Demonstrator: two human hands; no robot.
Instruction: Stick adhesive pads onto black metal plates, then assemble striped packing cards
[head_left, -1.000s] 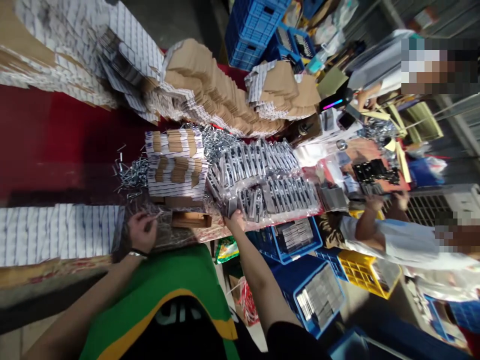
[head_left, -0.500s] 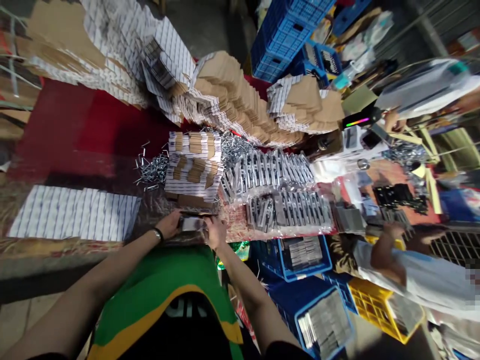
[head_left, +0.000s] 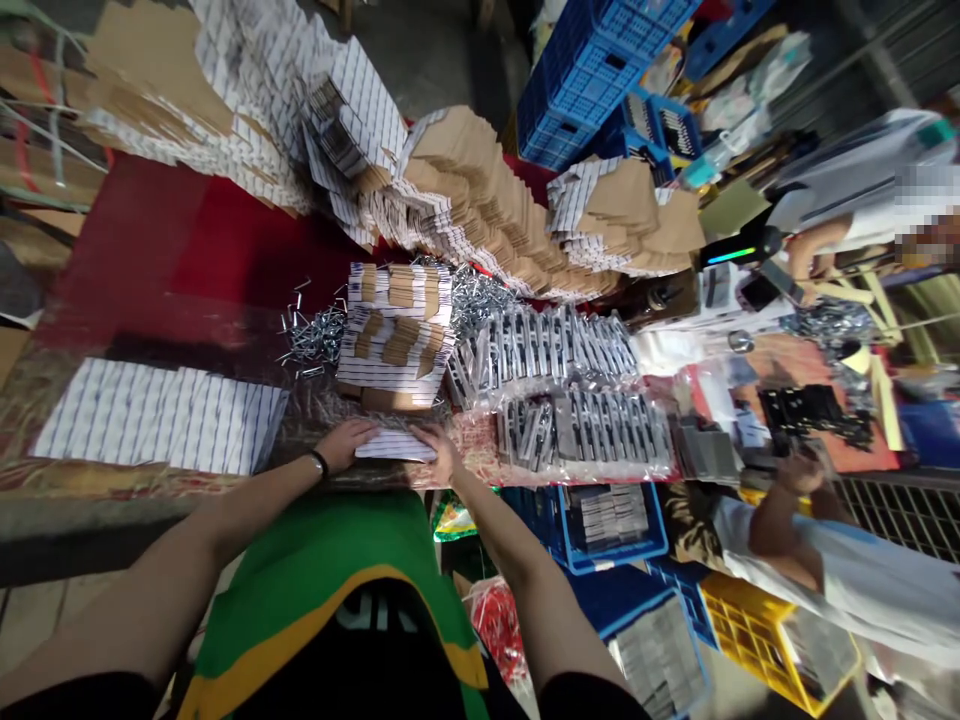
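At the table's front edge a small white carton with blue stripes (head_left: 395, 446) lies between my hands. My left hand (head_left: 349, 443) grips its left end, and my right hand (head_left: 441, 452) is closed around its right end. The carton's striped face is uppermost; whatever is inside does not show. Right behind it sits a stack of partly folded cartons (head_left: 397, 340), striped outside and brown inside. On my left, a row of closed striped cartons (head_left: 161, 415) lies flat on the table.
Loose bent metal rods (head_left: 311, 335) lie left of the stack. Rows of bagged metal parts (head_left: 555, 345) are on the right. Flat carton blanks (head_left: 465, 190) line the back. Blue crates (head_left: 611, 520) stand below the table; co-workers' arms (head_left: 795, 490) are at far right.
Between my hands, the dark opening with a shiny grey item has given way to the carton's white striped face. Both hands remain at its ends. The view has shifted slightly.
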